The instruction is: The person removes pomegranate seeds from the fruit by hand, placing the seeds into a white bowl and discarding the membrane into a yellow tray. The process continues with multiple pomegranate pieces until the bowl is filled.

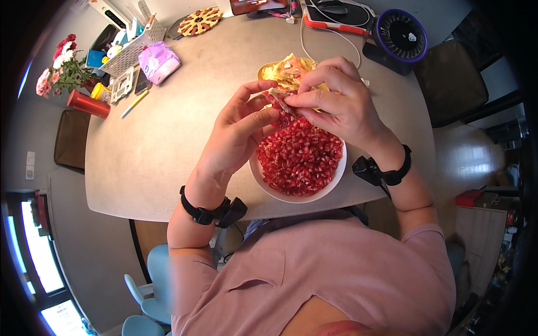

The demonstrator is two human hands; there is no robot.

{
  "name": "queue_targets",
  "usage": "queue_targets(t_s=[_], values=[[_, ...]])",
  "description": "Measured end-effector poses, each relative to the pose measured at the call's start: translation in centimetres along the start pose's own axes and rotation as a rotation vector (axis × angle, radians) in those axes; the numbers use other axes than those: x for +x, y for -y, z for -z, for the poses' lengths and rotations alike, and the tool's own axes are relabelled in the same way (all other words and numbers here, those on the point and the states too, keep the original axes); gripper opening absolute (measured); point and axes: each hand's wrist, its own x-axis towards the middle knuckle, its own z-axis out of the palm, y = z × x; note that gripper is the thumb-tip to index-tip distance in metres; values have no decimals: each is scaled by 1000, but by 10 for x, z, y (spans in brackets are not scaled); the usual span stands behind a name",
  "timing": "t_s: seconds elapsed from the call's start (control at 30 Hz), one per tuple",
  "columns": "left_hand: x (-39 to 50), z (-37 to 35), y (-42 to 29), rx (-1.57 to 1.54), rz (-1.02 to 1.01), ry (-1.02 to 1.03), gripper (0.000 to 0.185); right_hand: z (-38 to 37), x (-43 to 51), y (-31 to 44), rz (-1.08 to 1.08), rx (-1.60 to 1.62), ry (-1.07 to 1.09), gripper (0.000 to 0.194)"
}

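Observation:
A piece of pomegranate [282, 105] with red seeds and pale membrane is held between both hands over the far rim of a white bowl. My left hand [248, 117] grips it from the left with fingers and thumb. From the right, my right hand [336, 94] pinches its pale edge with thumb and fingertips. Below them the white bowl [257, 178] is heaped with loose pomegranate seeds [300, 161]. Just beyond the hands lies a yellow dish [261, 72] with pomegranate peel and membrane [288, 69], partly hidden by the fingers. Both wrists wear black straps with small devices.
At the left of the table [168, 138] are a purple packet [159, 62], a white basket [134, 48], a red cylinder [89, 103], a pen [134, 104] and flowers [63, 71]. A white cable [357, 48], a phone screen [258, 5] and a round black fan [401, 35] are at the far side.

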Motion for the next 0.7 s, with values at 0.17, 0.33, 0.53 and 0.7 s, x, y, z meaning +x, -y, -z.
queue_targets(t_s=[0.17, 0.33, 0.53, 0.7], values=[[0, 0, 0, -22, 6, -1, 46, 0, 1, 1, -21, 38, -7, 27], [1, 2, 0, 24, -12, -59, 41, 15, 5, 2, -28, 96, 30, 28], [2, 3, -2, -29, 4, -26, 34, 23, 6, 3, -106, 186, 90, 35], [0, -1, 4, -21, 56, 43, 32, 13, 3, 9, -123, 168, 111, 32]])
